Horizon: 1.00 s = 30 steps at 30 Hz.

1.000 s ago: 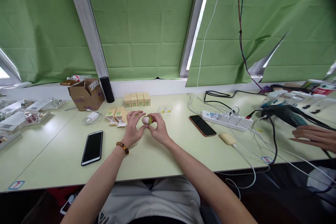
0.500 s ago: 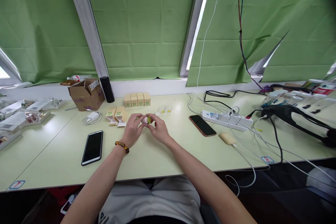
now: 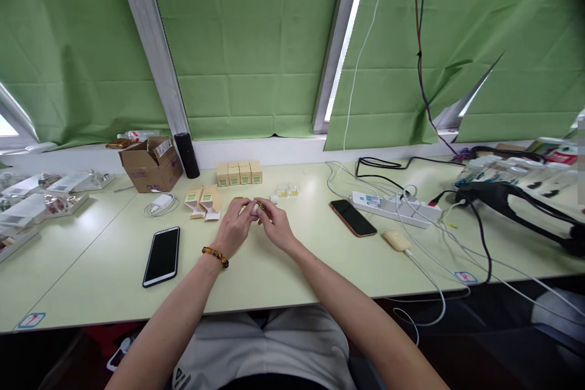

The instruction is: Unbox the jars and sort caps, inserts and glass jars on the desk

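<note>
Over the middle of the table, my left hand (image 3: 234,226) and my right hand (image 3: 276,225) meet around a small white-and-green round piece (image 3: 256,209). Both sets of fingertips are closed on it and cover much of it, so its exact kind does not show. Just beyond my right hand lies a small white piece (image 3: 273,199), and past that stand two small clear cups with yellow inside (image 3: 287,190). To the left of my left hand are two opened cardboard boxes (image 3: 202,202) with green labels.
A row of closed small boxes (image 3: 239,173) stands at the back. One phone (image 3: 161,256) lies at left, another (image 3: 353,218) at right beside a power strip (image 3: 395,209) with trailing cables. At back left are a carton (image 3: 153,167) and a black cylinder (image 3: 186,155).
The small round piece has turned between my fingers, showing less green than before. My fingers have shifted and closed in around it; the things on the table stay put.
</note>
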Each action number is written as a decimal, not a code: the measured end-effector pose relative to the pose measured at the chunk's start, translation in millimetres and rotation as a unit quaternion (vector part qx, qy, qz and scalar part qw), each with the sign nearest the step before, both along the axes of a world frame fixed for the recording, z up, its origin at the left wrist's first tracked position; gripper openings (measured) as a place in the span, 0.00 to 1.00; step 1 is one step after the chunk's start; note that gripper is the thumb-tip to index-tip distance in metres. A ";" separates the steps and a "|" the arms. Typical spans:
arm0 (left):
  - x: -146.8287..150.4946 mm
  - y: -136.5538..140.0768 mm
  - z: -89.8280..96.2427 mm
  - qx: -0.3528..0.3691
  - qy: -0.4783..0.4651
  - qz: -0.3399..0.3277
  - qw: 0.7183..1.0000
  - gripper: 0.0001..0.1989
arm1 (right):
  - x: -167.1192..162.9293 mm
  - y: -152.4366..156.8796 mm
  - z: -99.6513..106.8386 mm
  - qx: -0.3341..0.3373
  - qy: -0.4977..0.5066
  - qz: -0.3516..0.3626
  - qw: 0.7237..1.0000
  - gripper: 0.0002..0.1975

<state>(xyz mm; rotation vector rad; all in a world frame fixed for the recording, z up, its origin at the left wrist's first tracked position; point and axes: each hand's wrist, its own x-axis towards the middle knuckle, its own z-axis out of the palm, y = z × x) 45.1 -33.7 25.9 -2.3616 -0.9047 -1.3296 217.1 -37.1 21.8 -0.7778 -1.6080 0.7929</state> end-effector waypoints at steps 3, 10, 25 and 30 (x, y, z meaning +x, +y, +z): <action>1.2 -1.0 -1.1 -0.002 0.010 -0.001 1.000 0.25 | 0.5 -1.3 -1.4 0.025 -0.025 -0.019 0.999 0.18; 2.0 -3.1 -2.1 0.003 0.011 -0.003 1.000 0.25 | -1.2 -1.8 -5.5 0.103 -0.104 -0.083 0.986 0.21; 5.5 -5.3 0.0 -0.022 -0.006 0.023 0.999 0.19 | -2.2 0.8 -0.4 0.004 -0.032 -0.032 0.999 0.21; -3.3 0.6 -2.9 -0.070 -0.063 -0.014 0.995 0.17 | 3.2 4.5 0.7 0.029 -0.018 0.019 0.999 0.25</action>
